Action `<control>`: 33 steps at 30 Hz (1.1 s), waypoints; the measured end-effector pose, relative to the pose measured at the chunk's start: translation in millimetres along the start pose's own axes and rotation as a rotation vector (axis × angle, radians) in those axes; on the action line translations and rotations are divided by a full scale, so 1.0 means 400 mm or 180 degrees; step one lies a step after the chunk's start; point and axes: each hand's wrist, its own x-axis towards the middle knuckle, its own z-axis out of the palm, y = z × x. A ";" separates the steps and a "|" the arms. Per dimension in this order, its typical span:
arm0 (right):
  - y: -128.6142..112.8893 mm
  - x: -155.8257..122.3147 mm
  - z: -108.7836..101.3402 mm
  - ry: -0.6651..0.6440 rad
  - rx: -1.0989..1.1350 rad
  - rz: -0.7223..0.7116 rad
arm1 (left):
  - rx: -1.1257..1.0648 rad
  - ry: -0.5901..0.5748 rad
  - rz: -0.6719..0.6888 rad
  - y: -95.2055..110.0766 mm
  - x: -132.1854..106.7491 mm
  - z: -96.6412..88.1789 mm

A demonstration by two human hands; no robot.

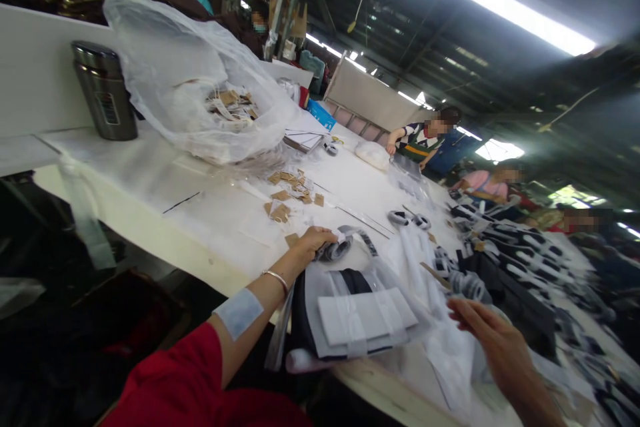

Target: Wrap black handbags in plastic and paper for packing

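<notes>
My left hand [316, 244] is closed on a roll of grey-and-white printed tape or labels [341, 248]. A strip from the roll curls out to the right. Just below it, at the table's front edge, lies a clear plastic-wrapped package [367, 313] with a dark item and a white folded piece inside. To the right, my right hand [483, 323] is raised with its fingers stretched out, and I see nothing in it. White plastic sheeting [417, 260] lies between the package and my right hand.
Small brown tags [290, 190] lie scattered on the white table [225, 227]. Behind them are a big clear bag of tags [200, 87] and a dark flask [105, 93]. More rolls [400, 218] and black-and-white pieces [520, 247] lie to the right. A co-worker [425, 137] stands across the table.
</notes>
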 end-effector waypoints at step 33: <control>-0.271 0.144 0.467 -0.2415 0.1037 0.0378 | -0.0073 0.0333 0.0263 0.017 -0.038 0.023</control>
